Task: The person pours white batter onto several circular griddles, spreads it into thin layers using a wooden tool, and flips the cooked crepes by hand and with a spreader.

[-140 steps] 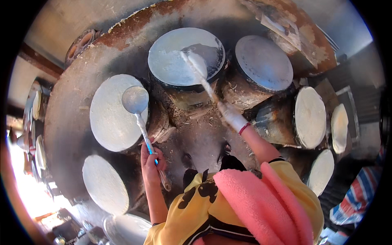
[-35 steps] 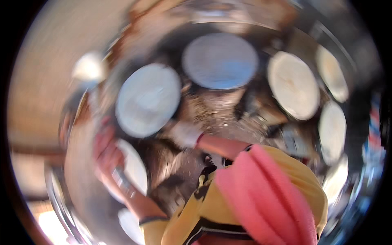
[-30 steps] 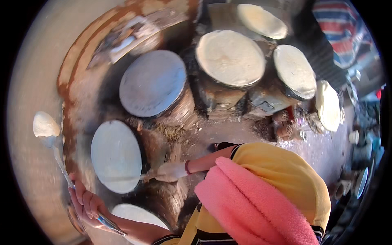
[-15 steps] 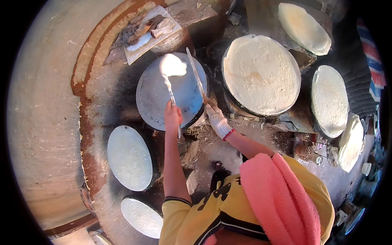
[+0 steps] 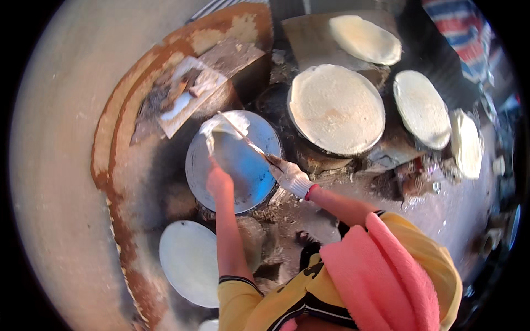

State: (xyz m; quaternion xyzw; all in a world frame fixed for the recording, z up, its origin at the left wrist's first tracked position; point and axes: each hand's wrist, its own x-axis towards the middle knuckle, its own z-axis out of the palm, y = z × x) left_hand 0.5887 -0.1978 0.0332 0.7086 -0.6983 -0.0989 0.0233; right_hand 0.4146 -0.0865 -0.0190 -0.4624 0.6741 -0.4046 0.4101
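Note:
My bare left hand (image 5: 220, 183) is closed round the handle of a batter-coated ladle (image 5: 210, 144); its bowl is hard to make out. White batter (image 5: 227, 121) lies at the far edge of a round dark griddle (image 5: 243, 182). In a white knitted glove, my right hand (image 5: 290, 175) grips a long thin wooden stick (image 5: 247, 141). That stick slants over the griddle, its far end across the batter. Bare grey-blue metal shows nearer me.
Right of the griddle, a second one bears a large pale flatbread (image 5: 337, 110). Other flatbreads (image 5: 422, 109) lie behind and to the right. A pale round sheet (image 5: 190, 263) is at lower left. A board with firewood (image 5: 190, 96) stands at far left, beside a curved wall (image 5: 61, 165).
My left hand has swung the ladle down, and the batter now lies spread along the griddle's far edge. My right hand's stick has tilted leftward across it. The whole view has shifted.

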